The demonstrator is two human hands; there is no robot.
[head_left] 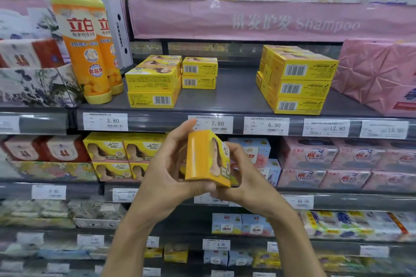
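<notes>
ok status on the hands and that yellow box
Left hand and right hand both grip the yellow box, upright, in front of the price rail. Bare patch of shelf above, nothing in the way.

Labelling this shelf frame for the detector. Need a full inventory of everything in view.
held box: one, yellow, in front of the shelves
box stacks: three, yellow, top shelf
bottles: two, orange with yellow caps, top shelf left
wrapped pack: one, pink, top shelf right
banner: one, pink, above top shelf
price tags: many, white, shelf edges
portrait boxes: several, yellow, second shelf left
soap packs: several, pink, second shelf right
left hand: one, grips held box from the left
right hand: one, grips it from the right
</notes>
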